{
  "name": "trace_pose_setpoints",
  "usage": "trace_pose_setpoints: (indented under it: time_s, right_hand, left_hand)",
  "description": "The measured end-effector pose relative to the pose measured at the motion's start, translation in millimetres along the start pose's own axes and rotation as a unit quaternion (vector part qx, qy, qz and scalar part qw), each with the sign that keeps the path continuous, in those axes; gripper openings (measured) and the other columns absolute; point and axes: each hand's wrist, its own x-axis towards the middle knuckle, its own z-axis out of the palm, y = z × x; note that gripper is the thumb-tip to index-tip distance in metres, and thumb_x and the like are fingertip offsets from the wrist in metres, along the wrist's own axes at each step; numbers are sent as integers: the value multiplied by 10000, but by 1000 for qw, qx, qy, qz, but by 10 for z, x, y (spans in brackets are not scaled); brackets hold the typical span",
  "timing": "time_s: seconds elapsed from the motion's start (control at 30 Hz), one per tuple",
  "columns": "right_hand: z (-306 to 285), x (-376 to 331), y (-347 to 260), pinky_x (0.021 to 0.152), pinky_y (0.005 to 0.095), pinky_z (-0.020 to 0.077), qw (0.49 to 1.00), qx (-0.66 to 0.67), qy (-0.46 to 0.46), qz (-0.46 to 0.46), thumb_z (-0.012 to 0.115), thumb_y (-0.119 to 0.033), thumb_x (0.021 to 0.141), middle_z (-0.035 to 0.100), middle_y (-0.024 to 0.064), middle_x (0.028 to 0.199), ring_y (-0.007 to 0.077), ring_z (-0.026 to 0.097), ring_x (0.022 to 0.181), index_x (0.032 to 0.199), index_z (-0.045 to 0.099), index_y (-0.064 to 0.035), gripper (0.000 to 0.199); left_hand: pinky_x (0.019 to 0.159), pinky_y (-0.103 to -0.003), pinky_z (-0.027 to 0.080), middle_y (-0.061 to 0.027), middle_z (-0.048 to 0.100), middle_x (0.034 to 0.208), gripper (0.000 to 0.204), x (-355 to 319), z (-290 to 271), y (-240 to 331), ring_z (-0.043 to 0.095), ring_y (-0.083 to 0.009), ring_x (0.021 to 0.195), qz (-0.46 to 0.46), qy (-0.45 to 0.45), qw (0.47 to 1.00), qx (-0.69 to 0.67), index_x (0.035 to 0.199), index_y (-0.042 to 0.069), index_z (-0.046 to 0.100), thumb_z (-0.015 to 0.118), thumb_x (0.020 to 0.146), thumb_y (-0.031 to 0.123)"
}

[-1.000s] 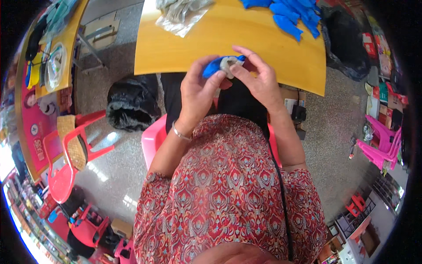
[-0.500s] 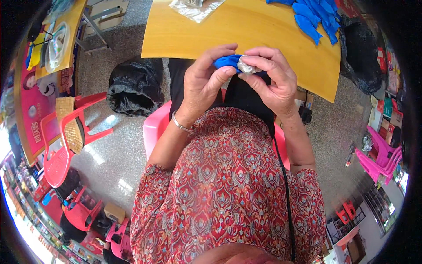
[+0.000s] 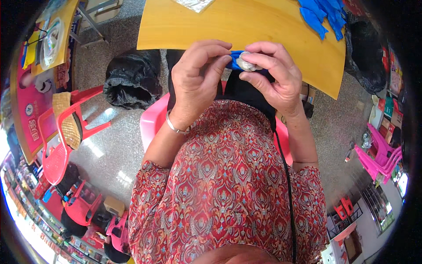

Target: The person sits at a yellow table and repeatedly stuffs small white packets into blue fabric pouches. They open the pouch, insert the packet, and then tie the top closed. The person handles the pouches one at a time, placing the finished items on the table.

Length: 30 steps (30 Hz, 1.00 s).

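**What I'm wearing, seen from the head camera**

- Blouse (image 3: 228,189): red, with a dense paisley pattern in grey-blue and cream; sleeves end near my elbows, well behind each hand.
- Bracelet (image 3: 176,127): thin silver band just behind my left hand (image 3: 198,79).
- Black cord (image 3: 288,185): thin, running down my front, behind my right hand (image 3: 274,75).

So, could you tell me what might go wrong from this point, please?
1. Both hands, left hand and right hand, pinch the blue piece with the small pale part off the yellow table's edge, over the lap; a slip could drop it to the floor.
2. Fingers hide most of the piece, so misalignment might go unnoticed.
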Motion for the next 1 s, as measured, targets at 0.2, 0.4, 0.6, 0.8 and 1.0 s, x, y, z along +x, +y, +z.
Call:
trace_pose_setpoints:
  time_s: [0.2,0.4,0.6,0.8,1.0]
  right_hand:
    - [0,-16,-28,698,276,526,999,19,-21,29,769,-87,730,612,82,1005,194,636,832,960,669,-50,253]
    - [-88,32,-59,709,288,518,997,-9,-76,27,725,-89,779,591,106,1027,218,635,827,972,663,-35,210]
    - [-81,32,-61,712,285,512,996,-2,-78,36,702,-84,803,580,118,1025,224,628,817,979,656,-29,191]
    - [-3,40,5,662,274,509,999,-24,-29,15,716,-65,786,597,81,961,194,626,769,964,655,-47,189]
    - [77,-33,-13,618,268,512,984,50,35,166,732,-48,768,620,47,811,142,627,688,939,654,-60,188]
  left_hand:
    - [792,-275,509,-117,590,988,101,-41,121,9,619,-187,918,33,51,997,-56,906,-27,587,584,836,-101]
    - [838,-298,495,-136,568,1032,112,-75,175,-6,612,-217,972,44,48,993,-99,941,-30,561,555,854,-101]
    - [880,-313,479,-143,569,1059,96,-63,174,0,603,-235,1020,46,32,991,-125,943,-30,558,551,865,-87]
    - [927,-327,456,-148,558,1139,100,-42,184,-10,573,-257,1097,47,6,988,-149,964,-22,560,557,874,-65]
    - [1004,-371,409,-164,471,1322,466,-49,307,-70,480,-280,1230,-97,25,909,-405,1287,10,424,637,882,97]
